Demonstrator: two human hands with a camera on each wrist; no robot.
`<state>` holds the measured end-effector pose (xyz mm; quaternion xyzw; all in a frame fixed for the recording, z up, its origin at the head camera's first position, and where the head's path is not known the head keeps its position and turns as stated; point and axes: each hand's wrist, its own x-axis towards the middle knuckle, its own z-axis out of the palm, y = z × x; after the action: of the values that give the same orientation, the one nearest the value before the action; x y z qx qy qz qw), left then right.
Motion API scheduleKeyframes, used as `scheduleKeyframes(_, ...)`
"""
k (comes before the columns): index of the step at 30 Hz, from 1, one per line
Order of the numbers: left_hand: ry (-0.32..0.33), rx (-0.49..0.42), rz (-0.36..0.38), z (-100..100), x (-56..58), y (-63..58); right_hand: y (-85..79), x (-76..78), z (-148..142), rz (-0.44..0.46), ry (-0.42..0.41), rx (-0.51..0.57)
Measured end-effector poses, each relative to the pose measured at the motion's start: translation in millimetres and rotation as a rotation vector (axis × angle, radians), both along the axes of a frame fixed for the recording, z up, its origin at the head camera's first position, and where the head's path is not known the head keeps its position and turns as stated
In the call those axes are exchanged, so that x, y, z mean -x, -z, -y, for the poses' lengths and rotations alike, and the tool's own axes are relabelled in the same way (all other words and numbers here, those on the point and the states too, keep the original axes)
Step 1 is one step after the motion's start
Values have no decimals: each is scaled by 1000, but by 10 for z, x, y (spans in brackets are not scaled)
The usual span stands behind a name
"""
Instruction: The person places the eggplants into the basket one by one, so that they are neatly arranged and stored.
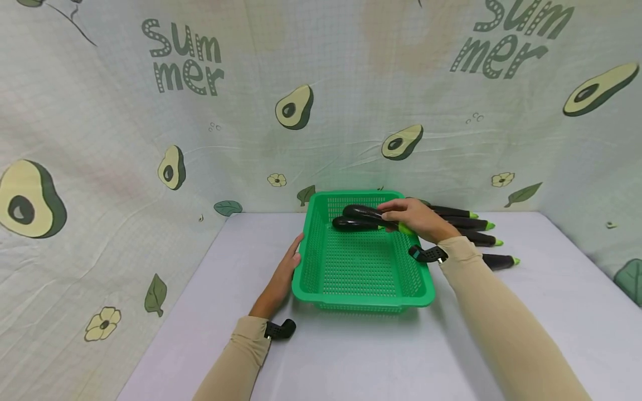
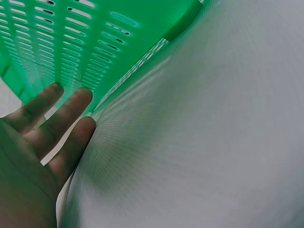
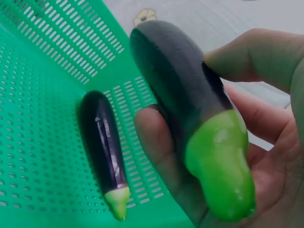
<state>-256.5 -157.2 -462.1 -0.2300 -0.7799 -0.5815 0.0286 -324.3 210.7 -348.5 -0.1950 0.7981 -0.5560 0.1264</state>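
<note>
My right hand (image 1: 412, 216) grips a dark purple eggplant (image 3: 183, 80) with a bright green cap, thumb on one side and fingers curled round the other. It is held over the back right part of a green perforated plastic basket (image 1: 363, 301). A second eggplant (image 3: 102, 140) lies on the basket floor near the back wall, below the held one. At the basket's left side is my left hand (image 1: 284, 268), its fingers spread and nearly straight against the outer wall. In the left wrist view, the fingertips (image 2: 84, 95) rest right at the slotted wall.
Several more eggplants (image 1: 480, 238) lie in a row on the white table (image 1: 346, 362), to the right of the basket and partly hidden behind my right hand and forearm. A printed cloth (image 1: 346, 72) with avocados hangs behind the table and along its sides.
</note>
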Motion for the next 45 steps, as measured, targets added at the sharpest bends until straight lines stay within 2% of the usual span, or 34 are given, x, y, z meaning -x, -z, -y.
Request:
scheduleKeyframes(1,0,0,-2,1,0,-2,-5,8,17,5,-5,5)
scheduleKeyframes(2,7,0,10,-3,-28,-52,-13,14,36,8,-9,6)
scheduleKeyframes(8,3,-8,16,1,-19,-43,-57,42,172,28,-30,1)
scheduleKeyframes(9,-5,-6,8,4,11,5,-57,49,186,29,-33,-3)
scheduleKeyframes(11,1,-2,19,1,3,-13,-52,56,207,35,-33,4)
scheduleKeyframes(19,50,10,47,-26,-190,-354,-3,137,270,55,-29,-3)
scheduleKeyframes(22,51,19,44,-22,-204,-385,8,172,312,55,-20,-37)
scheduleKeyframes(27,52,12,47,-11,-196,-376,22,217,402,69,-8,-93)
scheduleKeyframes(35,59,3,37,-17,-183,-381,66,285,488,105,8,-116)
scheduleKeyframes(39,55,8,29,-18,-187,-393,105,321,494,68,-9,-182)
scheduleKeyframes(45,49,35,34,-18,-192,-386,154,347,504,-17,-36,-342)
